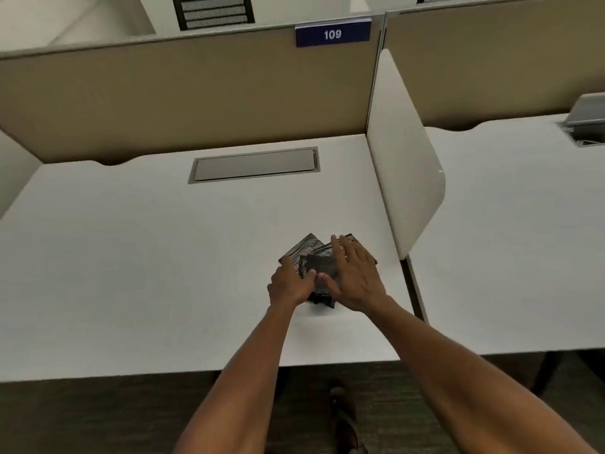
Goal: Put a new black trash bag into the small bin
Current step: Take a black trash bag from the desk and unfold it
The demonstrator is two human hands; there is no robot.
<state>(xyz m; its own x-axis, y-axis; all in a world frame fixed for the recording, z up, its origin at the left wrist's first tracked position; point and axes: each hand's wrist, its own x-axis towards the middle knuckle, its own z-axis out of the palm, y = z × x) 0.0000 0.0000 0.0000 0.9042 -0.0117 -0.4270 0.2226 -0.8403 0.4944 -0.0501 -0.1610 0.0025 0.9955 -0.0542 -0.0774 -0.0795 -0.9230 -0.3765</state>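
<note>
A small stack of folded black trash bags [319, 262] lies on the white desk [147, 263], right of its middle and near the front edge. My left hand [289, 285] grips the stack's near left side, fingers curled on the top bag. Over the right side of the stack rests my right hand [352, 276], flat, fingers spread and pointing away, thumb touching the plastic. Both hands hide part of the bags. No bin is in view.
A closed grey cable hatch [255, 164] sits at the back of the desk. A white side divider [402, 158] stands to the right, with a second desk [510, 231] beyond it. A beige partition [180, 93] carries a blue sign 109 [333, 34]. Dark carpet lies below.
</note>
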